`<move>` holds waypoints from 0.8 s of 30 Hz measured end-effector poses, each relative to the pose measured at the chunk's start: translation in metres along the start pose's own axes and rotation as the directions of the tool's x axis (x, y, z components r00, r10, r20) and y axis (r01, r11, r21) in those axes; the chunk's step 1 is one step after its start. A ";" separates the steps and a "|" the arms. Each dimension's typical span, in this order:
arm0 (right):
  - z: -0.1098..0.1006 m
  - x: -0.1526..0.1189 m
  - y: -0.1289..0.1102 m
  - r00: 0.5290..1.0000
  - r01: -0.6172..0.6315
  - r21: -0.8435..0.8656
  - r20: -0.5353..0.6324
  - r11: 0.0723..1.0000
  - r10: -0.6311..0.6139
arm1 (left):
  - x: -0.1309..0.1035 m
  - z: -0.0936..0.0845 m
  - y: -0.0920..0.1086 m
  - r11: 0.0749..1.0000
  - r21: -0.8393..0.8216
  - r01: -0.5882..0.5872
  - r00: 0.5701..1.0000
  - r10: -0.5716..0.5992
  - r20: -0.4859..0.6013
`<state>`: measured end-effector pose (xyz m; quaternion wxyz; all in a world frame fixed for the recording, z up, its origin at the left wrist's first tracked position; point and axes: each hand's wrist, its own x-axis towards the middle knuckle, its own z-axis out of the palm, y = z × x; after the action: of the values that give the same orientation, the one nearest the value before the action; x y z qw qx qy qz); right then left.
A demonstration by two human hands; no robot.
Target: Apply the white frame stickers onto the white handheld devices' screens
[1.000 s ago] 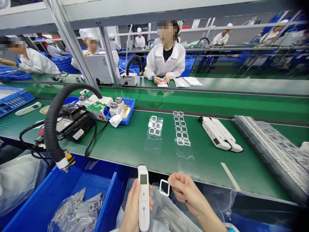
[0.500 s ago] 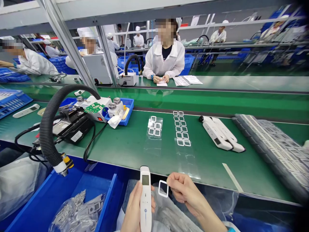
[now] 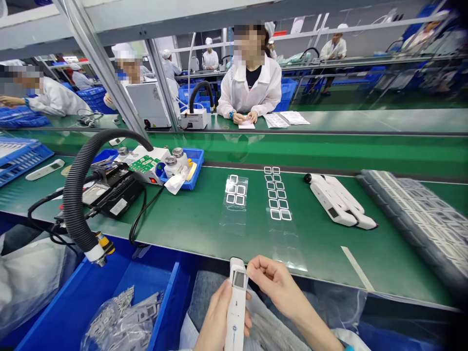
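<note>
Over comes the white frame [image 3: 246, 280]: half a second ago it hangs beside the white device [image 3: 236, 312], and now we see it over the small screen, though we can't tell whether the two touch. The device itself has shifted a little to the right. Our right hand [image 3: 272, 280] pinches the frame's edge between thumb and forefinger; our left hand [image 3: 218, 314] wraps the device's body, screen facing up at us, just off the bench edge.

Out we go onto the green bench [image 3: 193, 219]! Ahead lie two clear film strips, the left [image 3: 236, 191] bearing five frames, the right [image 3: 281, 193] a longer double row. Further right, two more white devices [image 3: 340, 204] lie side by side, then a long grey tray [image 3: 417, 229] filled with parts, with a pale strip of tape [image 3: 357, 269] nearer us. On the left, a black hose [image 3: 75, 195] arches over dark equipment, near a blue tray [image 3: 200, 160] of bottles. Below, a blue bin [image 3: 109, 270] holds bagged parts [image 3: 124, 319].

Across the glossy green belt [image 3: 310, 151], a co-worker [image 3: 252, 92] in white handles paper, with sheets [image 3: 285, 119] alongside; more white-clad workers [image 3: 210, 59] fill the room behind.
</note>
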<state>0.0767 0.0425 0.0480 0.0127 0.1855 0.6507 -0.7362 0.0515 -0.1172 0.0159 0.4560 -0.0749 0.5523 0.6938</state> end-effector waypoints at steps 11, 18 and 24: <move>0.009 -0.012 0.016 0.948 0.286 -0.466 0.014 0.837 -0.317 | 0.003 0.002 -0.001 1.000 0.019 -0.007 1.000 0.007 0.001; -0.005 -0.021 0.026 0.776 0.509 -0.763 0.205 0.399 -0.597 | 0.007 0.006 0.008 0.994 0.086 -0.065 0.998 0.064 0.017; -0.019 -0.004 0.004 0.919 0.365 -0.480 0.049 0.798 -0.391 | 0.016 0.011 0.003 0.981 0.170 -0.094 0.992 0.079 0.095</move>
<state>0.0862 0.0591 0.0435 -0.1057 0.0624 0.8364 -0.5342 0.0446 -0.0992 0.0129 0.4539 0.0198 0.5932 0.6646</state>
